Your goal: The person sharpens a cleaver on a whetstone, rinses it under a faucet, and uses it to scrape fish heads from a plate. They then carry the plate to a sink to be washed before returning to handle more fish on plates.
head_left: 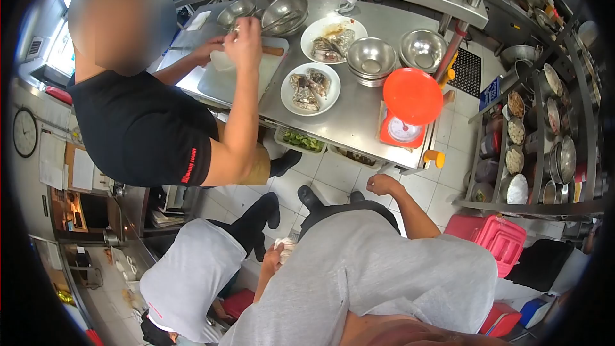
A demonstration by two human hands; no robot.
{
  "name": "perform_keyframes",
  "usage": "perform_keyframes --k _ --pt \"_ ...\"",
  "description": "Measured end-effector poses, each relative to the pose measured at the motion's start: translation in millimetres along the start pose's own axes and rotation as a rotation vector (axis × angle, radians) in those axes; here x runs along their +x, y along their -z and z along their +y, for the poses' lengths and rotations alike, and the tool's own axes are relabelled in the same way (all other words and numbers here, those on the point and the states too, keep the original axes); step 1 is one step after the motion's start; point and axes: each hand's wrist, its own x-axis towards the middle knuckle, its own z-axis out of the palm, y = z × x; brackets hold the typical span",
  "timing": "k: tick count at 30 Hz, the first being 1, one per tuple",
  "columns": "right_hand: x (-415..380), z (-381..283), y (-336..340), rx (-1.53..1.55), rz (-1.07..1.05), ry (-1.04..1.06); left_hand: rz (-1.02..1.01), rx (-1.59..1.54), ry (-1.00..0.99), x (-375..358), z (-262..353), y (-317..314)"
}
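My left hand (273, 259) hangs low beside my grey shirt, its fingers wrapped round a crumpled white cloth (284, 249). In front of my body, my right hand (384, 184) is curled closed just short of the counter's front edge, and nothing shows in it. Nearest to it on the steel counter (349, 112) stands a red kitchen scale (403, 131) with an orange pan (413, 96). Left of the scale are a white plate (328, 104) with silvery fish pieces (306, 93) and a second plate (359, 27) with more fish. Neither hand touches them.
A co-worker in black (141, 128) handles something over a cutting board (237, 83) at left. Another person in grey (192, 275) bends down at lower left. Steel bowls (371, 57) stand on the counter. A rack (544, 128) and pink bin (493, 240) are at right.
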Motion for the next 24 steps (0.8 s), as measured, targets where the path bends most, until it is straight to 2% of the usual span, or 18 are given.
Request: perform_keyframes --k 3,4,6,8,10,12,13,15,20,24 --pt "2 3 -3 -0.022 -0.011 0.018 0.029 0.171 -0.009 -24 18 -9" --pt "3 3 -4 -0.023 0.007 0.025 0.029 0.166 -0.009 -11 3 -2" --pt "1 -1 -1 -0.026 0.024 0.035 -0.072 0.367 -0.367 24 -36 21" --pt "-6 -13 9 0.043 -0.041 -0.064 -0.027 0.328 -0.365 36 -37 25" --pt "-6 -12 8 0.028 -0.025 -0.036 0.017 0.29 -0.361 35 -30 23" --pt "-5 -15 10 0.014 -0.009 -0.006 0.137 0.113 -0.13 -13 27 -2" --pt "-7 -20 13 0.015 -0.02 -0.018 0.138 0.11 -0.129 -2 21 2" --pt "-5 -21 15 0.014 -0.03 -0.029 0.011 -0.189 -0.151 32 11 14" --pt "13 -4 -1 -0.04 0.058 0.074 -0.02 -0.233 -0.255 41 39 12" --pt "15 -7 -1 0.003 0.015 0.05 -0.008 -0.168 -0.378 30 74 1"
